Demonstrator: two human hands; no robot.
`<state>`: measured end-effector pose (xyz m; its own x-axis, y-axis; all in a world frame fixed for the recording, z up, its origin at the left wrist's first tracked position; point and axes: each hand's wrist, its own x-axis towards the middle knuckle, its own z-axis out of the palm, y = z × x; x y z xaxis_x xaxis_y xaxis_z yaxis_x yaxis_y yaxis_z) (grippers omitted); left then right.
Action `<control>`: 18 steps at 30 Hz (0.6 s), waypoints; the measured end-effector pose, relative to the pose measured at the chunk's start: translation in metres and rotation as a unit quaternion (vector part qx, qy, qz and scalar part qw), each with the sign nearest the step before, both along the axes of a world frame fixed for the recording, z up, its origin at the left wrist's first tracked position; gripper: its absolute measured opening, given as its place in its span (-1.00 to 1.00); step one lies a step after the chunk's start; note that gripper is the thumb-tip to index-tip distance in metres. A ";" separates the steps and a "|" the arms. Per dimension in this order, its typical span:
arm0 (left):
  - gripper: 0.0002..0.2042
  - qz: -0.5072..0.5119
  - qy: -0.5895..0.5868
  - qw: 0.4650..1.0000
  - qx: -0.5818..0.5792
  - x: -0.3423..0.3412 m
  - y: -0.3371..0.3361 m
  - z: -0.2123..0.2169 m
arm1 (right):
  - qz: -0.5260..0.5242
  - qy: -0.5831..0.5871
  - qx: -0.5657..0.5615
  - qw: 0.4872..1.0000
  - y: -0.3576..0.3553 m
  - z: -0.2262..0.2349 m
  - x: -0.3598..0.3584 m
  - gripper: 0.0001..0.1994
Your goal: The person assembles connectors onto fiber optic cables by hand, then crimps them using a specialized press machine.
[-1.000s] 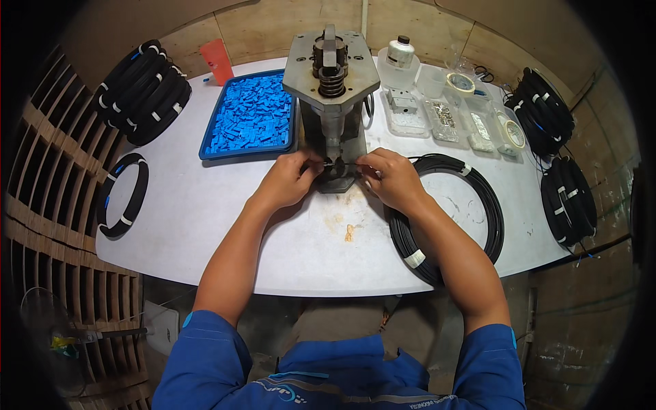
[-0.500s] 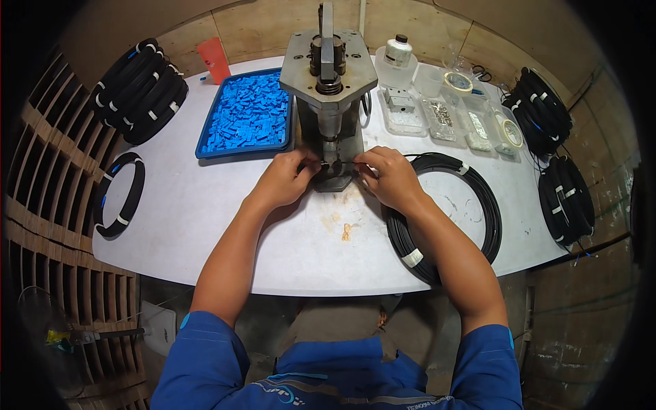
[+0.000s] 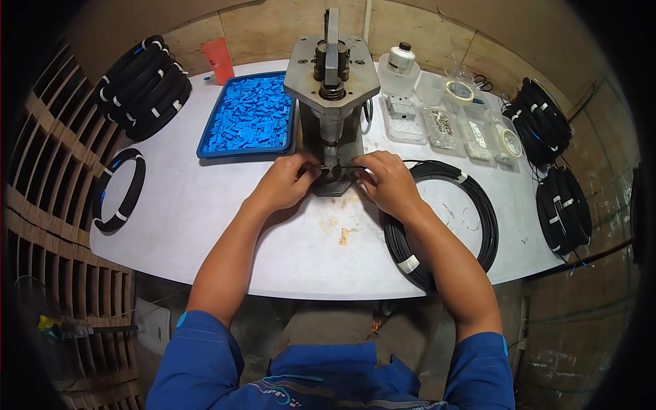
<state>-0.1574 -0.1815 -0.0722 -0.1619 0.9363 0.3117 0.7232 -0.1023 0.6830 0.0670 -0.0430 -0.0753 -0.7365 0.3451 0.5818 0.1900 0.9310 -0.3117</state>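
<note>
A metal hand press (image 3: 333, 75) stands at the table's middle, its upright lever pointing up. My left hand (image 3: 285, 180) is at the left side of its lower tool, fingers pinched at a small dark piece too small to name. On the other side my right hand (image 3: 388, 179) grips a thin black cable (image 3: 352, 167) between thumb and fingers, and the cable reaches into the press. Beside and partly under my right forearm lies a black cable coil (image 3: 486, 225) with white tape bands. The cable's tip inside the press is hidden.
A dark blue tray (image 3: 199, 152) full of small blue plastic parts stands left of the press. Back right are clear containers (image 3: 441, 130) and a white bottle (image 3: 400, 59). More taped black coils (image 3: 143, 89) lie at both sides. A red cup (image 3: 219, 61) stands behind the tray.
The view has shifted slightly. Both hands stay at the press in nearly the same pose, and the cable is still in my right hand.
</note>
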 end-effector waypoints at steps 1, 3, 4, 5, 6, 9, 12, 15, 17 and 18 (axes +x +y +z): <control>-0.81 0.000 0.000 1.000 0.000 0.001 0.000 0.001 | 0.003 0.006 0.004 1.000 -0.001 0.000 -0.001 -0.76; -0.80 0.009 0.001 1.000 -0.009 0.002 -0.001 0.004 | 0.006 0.011 0.009 1.000 0.000 0.000 -0.001 -0.75; -0.80 0.009 0.001 1.000 -0.009 0.002 -0.001 0.004 | 0.008 0.003 0.008 1.000 -0.001 0.001 -0.001 -0.75; -0.78 0.002 -0.009 1.000 -0.009 0.002 -0.002 0.004 | 0.009 -0.006 0.008 1.000 -0.001 0.001 -0.001 -0.75; -0.76 -0.005 -0.018 1.000 -0.009 0.002 -0.002 0.003 | 0.009 -0.006 0.008 1.000 -0.001 0.000 -0.001 -0.75; -0.70 -0.006 -0.031 0.999 -0.002 0.006 -0.003 0.006 | 0.010 -0.004 0.007 1.000 0.000 0.000 0.000 -0.74; -0.65 -0.003 -0.030 0.999 -0.013 0.007 -0.003 0.008 | 0.007 0.003 0.017 1.000 -0.001 0.001 0.001 -0.72; -0.63 -0.003 -0.028 1.000 -0.002 0.005 -0.005 0.006 | 0.007 0.000 0.013 1.000 -0.001 0.002 -0.001 -0.70; -0.67 -0.003 -0.029 1.000 -0.006 0.011 -0.005 0.010 | 0.002 0.002 0.017 1.000 -0.002 0.001 0.002 -0.69; -0.70 -0.002 -0.032 0.999 -0.010 0.012 -0.005 0.012 | 0.002 0.003 0.017 1.000 -0.002 0.000 0.002 -0.69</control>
<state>-0.1453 -0.1861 -0.0598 -0.1767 0.9429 0.2824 0.6770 -0.0919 0.7302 0.0692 -0.0447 -0.0750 -0.7344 0.3222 0.5973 0.1854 0.9419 -0.2801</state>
